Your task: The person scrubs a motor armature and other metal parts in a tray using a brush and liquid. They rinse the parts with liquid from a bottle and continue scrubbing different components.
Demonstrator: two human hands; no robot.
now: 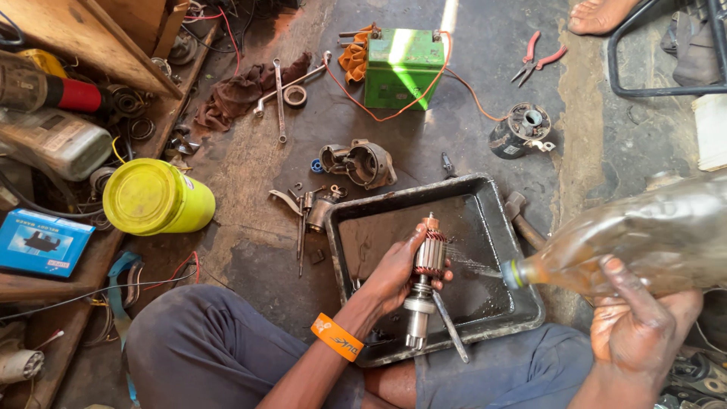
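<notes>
My left hand (394, 274) grips a motor armature (425, 265) with copper windings and a steel shaft, holding it upright over a black metal tray (511, 227). An orange band sits on that wrist. My right hand (636, 322) holds a clear plastic bottle (644, 238) of brownish liquid, tilted with its mouth toward the armature. A thin stream runs from the bottle's mouth onto the armature. A slim metal tool (452, 327) lies in the tray under the armature.
On the concrete floor lie a green battery (403, 67) with orange wires, a yellow tub (155, 198), a motor housing (362, 163), a dark cylindrical part (519, 132), spanners (279, 98), red pliers (539, 59) and a rag (242, 91). Cluttered wooden shelves stand at left. Another person's bare foot (602, 14) is at the top.
</notes>
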